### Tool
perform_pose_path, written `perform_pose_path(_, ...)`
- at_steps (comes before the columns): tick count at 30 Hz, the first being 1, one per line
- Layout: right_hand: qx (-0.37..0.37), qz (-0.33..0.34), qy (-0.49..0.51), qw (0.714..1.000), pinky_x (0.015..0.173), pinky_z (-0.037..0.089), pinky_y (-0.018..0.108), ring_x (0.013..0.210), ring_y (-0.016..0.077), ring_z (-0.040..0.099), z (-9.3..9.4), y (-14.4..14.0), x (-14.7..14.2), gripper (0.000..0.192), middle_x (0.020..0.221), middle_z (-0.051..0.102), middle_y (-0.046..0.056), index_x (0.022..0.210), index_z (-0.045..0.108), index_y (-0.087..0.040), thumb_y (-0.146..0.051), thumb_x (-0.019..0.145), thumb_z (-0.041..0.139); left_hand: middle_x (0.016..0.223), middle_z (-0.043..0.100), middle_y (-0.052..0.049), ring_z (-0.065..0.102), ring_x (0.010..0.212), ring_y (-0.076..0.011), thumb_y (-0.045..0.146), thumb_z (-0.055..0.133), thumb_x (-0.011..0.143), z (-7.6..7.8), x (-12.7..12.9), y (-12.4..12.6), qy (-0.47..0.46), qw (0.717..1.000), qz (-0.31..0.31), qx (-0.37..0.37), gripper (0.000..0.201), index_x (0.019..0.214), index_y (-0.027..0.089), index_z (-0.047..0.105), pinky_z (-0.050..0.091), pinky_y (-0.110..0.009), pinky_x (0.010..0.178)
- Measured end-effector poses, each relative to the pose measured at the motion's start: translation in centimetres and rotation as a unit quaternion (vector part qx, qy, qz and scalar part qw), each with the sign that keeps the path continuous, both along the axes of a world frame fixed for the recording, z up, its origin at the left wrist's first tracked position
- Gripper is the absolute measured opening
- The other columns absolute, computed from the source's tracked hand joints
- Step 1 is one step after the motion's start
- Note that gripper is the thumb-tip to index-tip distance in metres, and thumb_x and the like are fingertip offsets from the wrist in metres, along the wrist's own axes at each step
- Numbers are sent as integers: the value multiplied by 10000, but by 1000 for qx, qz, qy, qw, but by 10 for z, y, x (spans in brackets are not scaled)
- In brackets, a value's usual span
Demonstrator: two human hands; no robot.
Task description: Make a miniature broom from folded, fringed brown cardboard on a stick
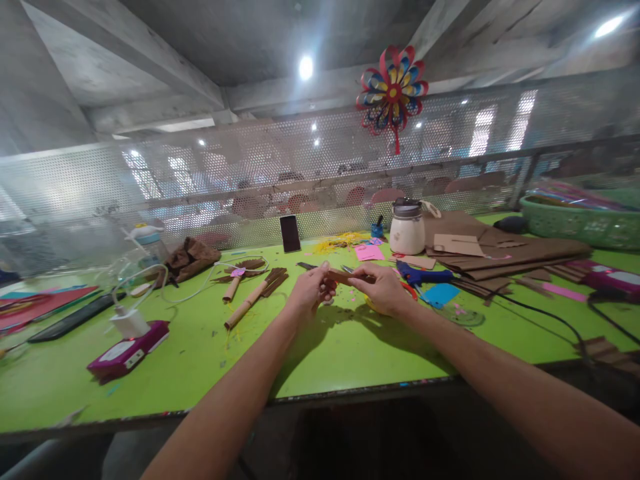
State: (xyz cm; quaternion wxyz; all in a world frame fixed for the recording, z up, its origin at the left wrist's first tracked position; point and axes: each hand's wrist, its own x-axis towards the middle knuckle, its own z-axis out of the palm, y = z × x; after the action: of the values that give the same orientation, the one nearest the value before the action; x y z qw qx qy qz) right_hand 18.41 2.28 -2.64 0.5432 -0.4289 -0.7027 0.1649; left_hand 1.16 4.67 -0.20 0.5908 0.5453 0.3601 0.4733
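Note:
My left hand point(313, 290) and my right hand point(383, 288) meet above the green table point(325, 353), both pinching a small brown paper piece point(341, 275) between the fingertips. Just left of my hands lie two rolled brown paper sticks with fringed ends point(250, 301), one with a pink tag point(237, 273). A blue glue gun point(423, 275) rests right of my right hand, beside a blue paper scrap point(440, 294).
A white jar point(407, 230), a dark phone standing upright point(290, 233), pink notes point(369, 253) and brown card sheets point(505, 257) sit farther back. A pink box with a white charger point(127, 343) lies left. A green basket point(580, 223) is far right. A mesh screen with a paper pinwheel point(393, 90) backs the table.

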Motion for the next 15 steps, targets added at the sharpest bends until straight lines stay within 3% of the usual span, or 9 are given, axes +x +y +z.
perform_pose_path(8,-115,50,140,982,526,392,268,513,117,489,1,1,0,290,586,594,7,739,664,-141,-429,736,635,625,567,-23,516,531,-76,416,665,773,0,0,1,-35,999,-30,-3,299,775,122,613,399,-199,510)
perform_pose_path(15,-127,58,180,974,474,376,255,459,100,465,0,3,1,429,572,558,-31,1025,627,-116,-409,713,661,644,595,-28,518,512,-65,232,686,755,-4,0,0,22,999,-24,20,154,761,107,596,353,-192,480)
